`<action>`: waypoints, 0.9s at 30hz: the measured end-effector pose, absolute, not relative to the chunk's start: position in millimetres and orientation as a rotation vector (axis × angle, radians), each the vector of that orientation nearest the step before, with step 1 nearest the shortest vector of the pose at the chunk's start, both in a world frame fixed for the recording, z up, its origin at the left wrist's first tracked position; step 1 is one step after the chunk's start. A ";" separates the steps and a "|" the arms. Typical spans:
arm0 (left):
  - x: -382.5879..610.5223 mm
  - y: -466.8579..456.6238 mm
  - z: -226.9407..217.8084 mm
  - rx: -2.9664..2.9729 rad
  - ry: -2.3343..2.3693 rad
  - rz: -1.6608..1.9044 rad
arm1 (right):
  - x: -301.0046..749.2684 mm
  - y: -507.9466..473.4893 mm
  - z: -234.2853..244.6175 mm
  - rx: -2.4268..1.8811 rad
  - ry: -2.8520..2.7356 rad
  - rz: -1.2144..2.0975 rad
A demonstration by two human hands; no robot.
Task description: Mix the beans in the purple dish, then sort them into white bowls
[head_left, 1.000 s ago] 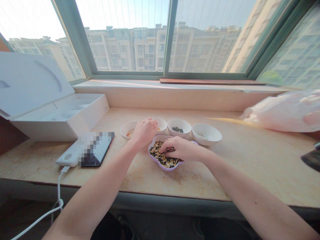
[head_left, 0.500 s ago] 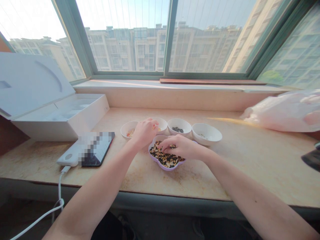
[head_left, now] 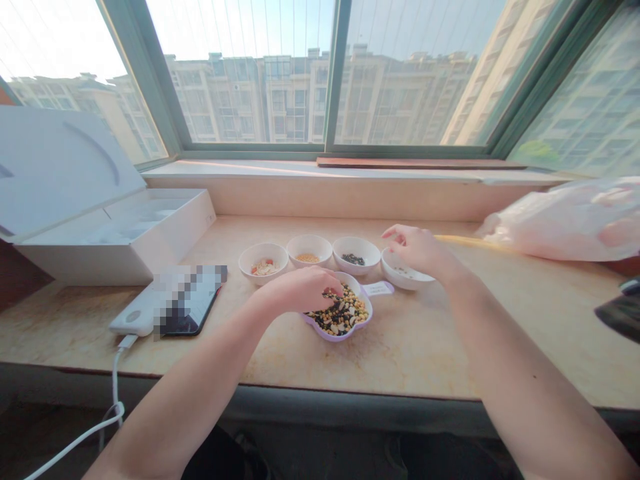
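A lilac flower-shaped bowl (head_left: 340, 338) holds a mix of black, yellow and pale beans, seeds and nuts. My left hand (head_left: 311, 291) reaches over its left side, fingers curled down among the mix; whatever sits between the fingertips is hidden. Above the rightmost white bowl (head_left: 411, 283), with a few pale pieces inside, hovers my right hand (head_left: 414, 248), its fingers loosely bent and apart. The other white bowls stand in a row behind the lilac one: one with pale and reddish pieces (head_left: 264, 268), one with yellow grains (head_left: 307, 258), one with black seeds (head_left: 353, 259).
To the left stand an open white box (head_left: 145, 247), a white power bank (head_left: 134, 315) with a cable, and a phone (head_left: 195, 307). A plastic bag (head_left: 565, 223) lies at the far right, with a dark object (head_left: 620, 313) nearer. A small label (head_left: 378, 289) lies beside the lilac bowl.
My right hand has left the lilac bowl and moved right and back over the rightmost white bowl. My left hand has come from the left white bowls down to the lilac bowl.
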State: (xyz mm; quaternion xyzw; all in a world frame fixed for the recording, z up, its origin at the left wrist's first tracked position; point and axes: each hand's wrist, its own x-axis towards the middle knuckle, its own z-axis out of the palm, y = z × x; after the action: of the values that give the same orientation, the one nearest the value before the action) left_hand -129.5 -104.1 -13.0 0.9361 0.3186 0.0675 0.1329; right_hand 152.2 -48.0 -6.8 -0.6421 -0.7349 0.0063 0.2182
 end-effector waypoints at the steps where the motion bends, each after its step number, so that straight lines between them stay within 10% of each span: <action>1: -128.9 -104.4 -12.8 2.716 0.904 0.159 | 159.2 -44.4 -7.7 -1.853 -2.071 0.002; 27: -134.3 -86.7 -20.2 2.548 1.135 0.582 | 150.2 -54.2 -1.1 -1.901 -2.067 -0.010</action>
State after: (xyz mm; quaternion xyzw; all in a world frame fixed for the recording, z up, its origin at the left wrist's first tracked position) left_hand -134.3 -86.7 -20.2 0.8846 0.3941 0.2021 0.1458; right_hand 150.2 -54.2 -1.1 -0.6676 -0.7258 -0.0036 0.1659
